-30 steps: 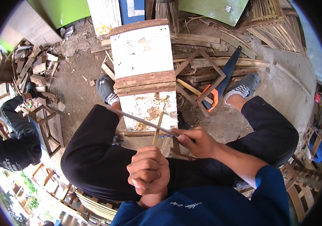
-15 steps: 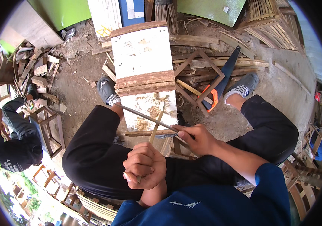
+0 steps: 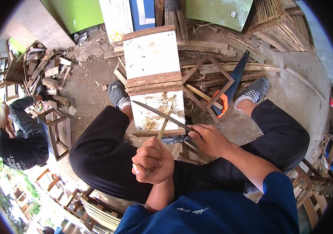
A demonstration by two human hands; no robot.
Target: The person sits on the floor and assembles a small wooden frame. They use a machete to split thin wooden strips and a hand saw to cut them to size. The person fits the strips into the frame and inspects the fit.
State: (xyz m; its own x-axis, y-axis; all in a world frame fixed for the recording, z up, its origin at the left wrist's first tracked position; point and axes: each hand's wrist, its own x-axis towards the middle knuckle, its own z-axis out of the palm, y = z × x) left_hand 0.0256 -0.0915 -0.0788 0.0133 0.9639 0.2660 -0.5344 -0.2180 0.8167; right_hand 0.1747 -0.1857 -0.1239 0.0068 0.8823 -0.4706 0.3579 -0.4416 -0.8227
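Observation:
My left hand is closed in a fist around a thin bamboo stick, which points up and away, with its lower end showing below the fingers. In my right hand is the handle end of a long dark knife. The blade slants up to the left and crosses the stick near its far tip. Beyond both hands, between my feet, stands a low bench with a white top and brown wooden strips. Pale shavings or worn patches mark its near part.
A handsaw with an orange grip lies by my right foot, against a square wooden frame. Scrap wood is heaped at the far left. Another person sits at the left beside a wooden frame.
The knife has slid along the stick toward its far tip. Both hands keep their hold. The whole view has shifted slightly.

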